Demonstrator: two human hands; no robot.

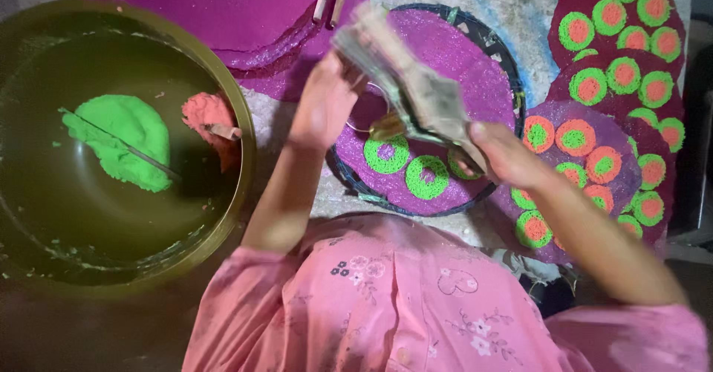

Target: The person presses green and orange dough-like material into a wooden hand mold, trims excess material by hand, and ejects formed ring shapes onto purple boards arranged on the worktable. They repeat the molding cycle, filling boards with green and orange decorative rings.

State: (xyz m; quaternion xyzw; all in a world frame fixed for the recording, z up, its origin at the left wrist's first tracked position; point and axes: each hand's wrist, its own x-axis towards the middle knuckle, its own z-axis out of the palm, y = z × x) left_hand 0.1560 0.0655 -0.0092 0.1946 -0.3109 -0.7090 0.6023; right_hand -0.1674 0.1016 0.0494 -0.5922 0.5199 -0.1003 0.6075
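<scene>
Both hands are raised over a round dark-rimmed tray covered by a purple glittery sheet [512, 82]; the right hand [505, 153] is closed around the lower end of a grimy cloth piping bag [416, 90], which slants up and leftward across the tray; the left hand [323, 101] is pressed against the bag's upper part, fingers partly curled, though how firmly it grips is blurred; a metal nozzle tip [386, 127] shows under the bag, just above the sheet; on the near part of that sheet lie three green rings [425, 177], one half hidden by the right hand; pink floral sleeves cover the person's arms closest to the camera.

Left of the tray sits one large round brass-coloured basin [245, 164]; inside it lie one lump of bright green paste [122, 138] with a thin stick across it, and one smaller lump of coral-pink paste [208, 112] by the rim nearest the tray.

Right of the tray lie overlapping purple and maroon sheets crowded with finished green-and-orange ringed discs [605, 71], too overlapped to count surely, though well over a dozen show.

Beyond the tray, a stack of plain magenta glittery sheets [223, 8] lies flat.
</scene>
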